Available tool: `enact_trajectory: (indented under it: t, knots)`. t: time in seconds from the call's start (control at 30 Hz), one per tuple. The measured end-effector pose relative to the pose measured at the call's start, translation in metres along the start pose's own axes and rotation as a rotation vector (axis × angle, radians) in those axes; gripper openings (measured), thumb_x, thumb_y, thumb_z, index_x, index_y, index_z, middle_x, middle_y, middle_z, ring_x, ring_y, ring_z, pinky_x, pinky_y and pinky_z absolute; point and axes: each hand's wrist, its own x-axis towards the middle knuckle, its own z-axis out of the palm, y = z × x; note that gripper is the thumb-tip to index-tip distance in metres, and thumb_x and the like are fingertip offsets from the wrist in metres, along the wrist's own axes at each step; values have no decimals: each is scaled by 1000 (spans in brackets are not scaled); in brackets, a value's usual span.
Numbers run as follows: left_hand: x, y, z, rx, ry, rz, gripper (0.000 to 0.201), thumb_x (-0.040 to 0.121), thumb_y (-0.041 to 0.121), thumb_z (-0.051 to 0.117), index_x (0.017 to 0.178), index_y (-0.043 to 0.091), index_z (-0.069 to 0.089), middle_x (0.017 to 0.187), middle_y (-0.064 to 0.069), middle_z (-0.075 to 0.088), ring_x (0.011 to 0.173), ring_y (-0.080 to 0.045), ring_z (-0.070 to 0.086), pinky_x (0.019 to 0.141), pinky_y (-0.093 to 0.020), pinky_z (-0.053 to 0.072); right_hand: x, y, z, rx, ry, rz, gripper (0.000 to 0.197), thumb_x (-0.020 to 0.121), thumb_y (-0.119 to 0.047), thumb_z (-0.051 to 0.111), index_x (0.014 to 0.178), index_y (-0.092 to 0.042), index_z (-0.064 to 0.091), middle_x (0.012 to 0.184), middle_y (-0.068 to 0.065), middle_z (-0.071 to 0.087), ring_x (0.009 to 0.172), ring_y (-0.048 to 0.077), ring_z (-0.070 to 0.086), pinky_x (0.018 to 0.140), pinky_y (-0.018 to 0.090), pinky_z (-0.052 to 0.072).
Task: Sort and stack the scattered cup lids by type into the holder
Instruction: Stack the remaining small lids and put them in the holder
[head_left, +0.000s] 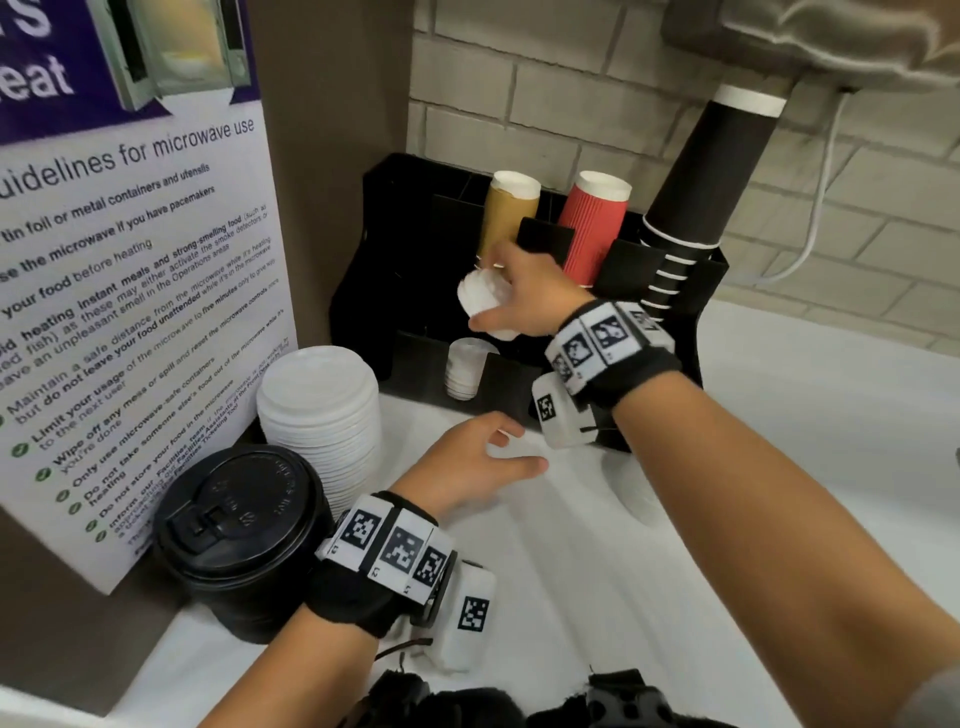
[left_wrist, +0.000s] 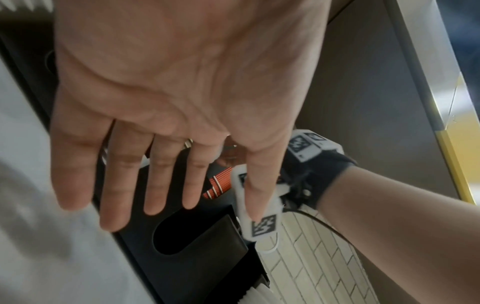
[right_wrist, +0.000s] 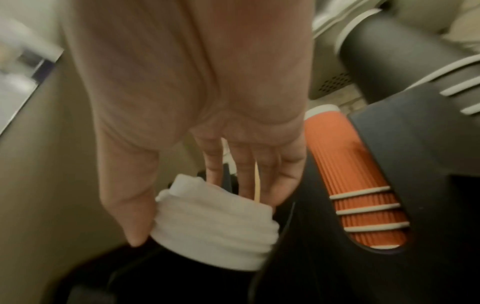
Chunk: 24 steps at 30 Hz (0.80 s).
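Your right hand (head_left: 524, 296) reaches over the black holder (head_left: 415, 249), its grip pinching a small stack of white lids (head_left: 485, 304) between thumb and fingers; in the right wrist view the thumb presses one side of that stack (right_wrist: 215, 222) and the fingers curl round the other; the stack hangs above a front compartment where more small white lids (head_left: 464, 369) already sit. Your left hand (head_left: 467, 462) hovers low over the white surface (head_left: 779, 415) just in front of the holder, its grip spread and holding nothing; the left wrist view shows the palm (left_wrist: 182, 82) flat with the fingers (left_wrist: 161, 181) straight and slightly apart. To the left, a tall stack of larger white lids (head_left: 319, 415) stands on the surface; touching it in front is a stack of black lids (head_left: 241, 530). In the holder's rear slots stand tan cups (head_left: 506, 218), red ribbed cups (head_left: 595, 228) and a leaning column of black cups (head_left: 696, 176).
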Motion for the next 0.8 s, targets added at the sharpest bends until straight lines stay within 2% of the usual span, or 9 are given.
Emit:
enact_trajectory:
  t: [0.1, 0.2, 0.3, 0.47, 0.63, 0.8]
  knots:
    - [0, -2, -1, 19, -1, -28, 40, 79, 45, 75, 113, 31, 58, 111, 10, 54, 103, -10, 58, 87, -26, 48, 12, -2, 24, -184, -100, -1, 75, 70, -28, 81, 132, -10, 44, 124, 13, 52, 107, 30, 56, 84, 37, 51]
    - [-1, -4, -1, 15, -5, -42, 39, 79, 45, 75, 111, 33, 58, 110, 10, 55, 98, -5, 56, 80, -21, 47, 18, -5, 41, -315, -167, -9, 75, 70, -25, 80, 132, -7, 42, 121, 15, 53, 105, 33, 58, 85, 44, 53]
    - [-1, -5, -1, 5, -5, -45, 38, 78, 45, 75, 110, 34, 58, 108, 12, 54, 97, -3, 55, 78, -22, 47, 20, -6, 50, -402, -215, -9, 72, 70, -20, 79, 130, -4, 42, 115, 16, 56, 99, 32, 60, 76, 40, 54]
    - [0, -5, -1, -19, 15, -42, 37, 77, 44, 76, 107, 34, 58, 108, 13, 55, 98, -1, 56, 76, -22, 47, 19, -4, 56, -462, -232, -19, 70, 71, -19, 78, 130, -6, 43, 114, 13, 56, 99, 31, 60, 66, 33, 44]
    - [1, -7, -1, 4, 23, -38, 40, 77, 44, 76, 111, 31, 59, 111, 9, 57, 105, -6, 56, 91, -27, 47, 16, -3, 61, -516, -217, -40, 78, 67, -20, 81, 134, -9, 42, 120, 14, 47, 105, 31, 54, 72, 38, 50]
    - [0, -5, -1, -8, 10, -47, 42, 77, 43, 77, 113, 29, 60, 110, 8, 56, 102, -8, 58, 87, -27, 49, 11, -2, 66, -547, -191, -49, 62, 76, -14, 73, 131, -9, 44, 118, 12, 50, 105, 31, 55, 71, 35, 41]
